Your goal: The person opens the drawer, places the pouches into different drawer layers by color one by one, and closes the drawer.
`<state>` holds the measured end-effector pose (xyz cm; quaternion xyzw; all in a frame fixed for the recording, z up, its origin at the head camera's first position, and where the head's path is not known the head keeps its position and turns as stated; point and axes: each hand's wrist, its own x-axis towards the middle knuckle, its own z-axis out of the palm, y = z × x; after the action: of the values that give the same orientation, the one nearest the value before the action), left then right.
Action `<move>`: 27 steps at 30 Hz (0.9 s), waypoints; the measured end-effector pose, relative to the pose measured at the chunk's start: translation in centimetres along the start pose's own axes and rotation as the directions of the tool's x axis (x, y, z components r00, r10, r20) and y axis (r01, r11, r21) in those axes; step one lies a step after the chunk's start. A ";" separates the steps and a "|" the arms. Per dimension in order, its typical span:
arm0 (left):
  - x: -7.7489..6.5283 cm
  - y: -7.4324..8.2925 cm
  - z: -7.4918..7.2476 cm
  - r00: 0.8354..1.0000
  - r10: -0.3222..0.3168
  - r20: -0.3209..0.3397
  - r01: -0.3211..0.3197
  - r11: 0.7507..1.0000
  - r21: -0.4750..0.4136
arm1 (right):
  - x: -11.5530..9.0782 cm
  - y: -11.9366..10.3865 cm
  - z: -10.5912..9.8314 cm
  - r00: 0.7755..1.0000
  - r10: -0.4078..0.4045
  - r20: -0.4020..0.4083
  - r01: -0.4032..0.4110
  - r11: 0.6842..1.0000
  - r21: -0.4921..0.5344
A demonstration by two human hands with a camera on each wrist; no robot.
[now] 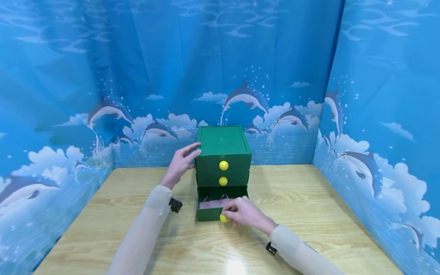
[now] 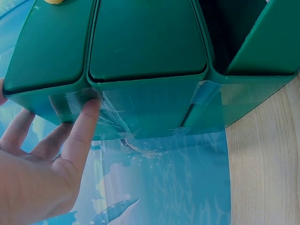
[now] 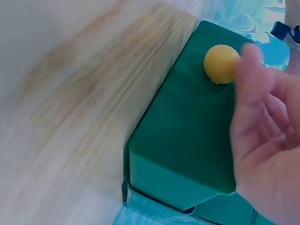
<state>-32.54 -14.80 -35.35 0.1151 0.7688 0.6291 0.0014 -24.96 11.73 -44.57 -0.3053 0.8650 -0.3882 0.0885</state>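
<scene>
A green three-drawer cabinet [image 1: 223, 139] stands on the table, with round yellow knobs on its drawer fronts. Its bottom drawer [image 1: 207, 215] is pulled out, while the two upper ones are in. Inside the open drawer lies a flat pale-pink item [image 1: 210, 204] with thin loops by it, its kind unclear. My right hand [image 1: 245, 211] pinches the bottom drawer's yellow knob [image 3: 220, 64]; the fingertips are blurred in the right wrist view. With fingers extended, my left hand [image 1: 181, 162] rests against the cabinet's left side near the top. One finger [image 2: 84, 126] touches clear tape there.
The cabinet stands on a light wood-grain table [image 1: 302, 214]. Blue curtains [image 1: 165, 76] printed with dolphins and clouds hang behind and at both sides. Dark devices are strapped at my left wrist [image 1: 175, 205] and right wrist [image 1: 271, 248].
</scene>
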 end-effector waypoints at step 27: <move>-0.1 -0.1 -0.1 1.000 0.017 -0.006 -0.017 1.000 0.003 | 0.3 0.2 0.1 0.997 -0.010 0.074 0.020 0.990 -0.141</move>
<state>-32.49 -14.93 -35.48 0.1197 0.7686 0.6284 -0.0066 -25.23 11.60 -44.77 -0.3313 0.8842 -0.3151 0.0951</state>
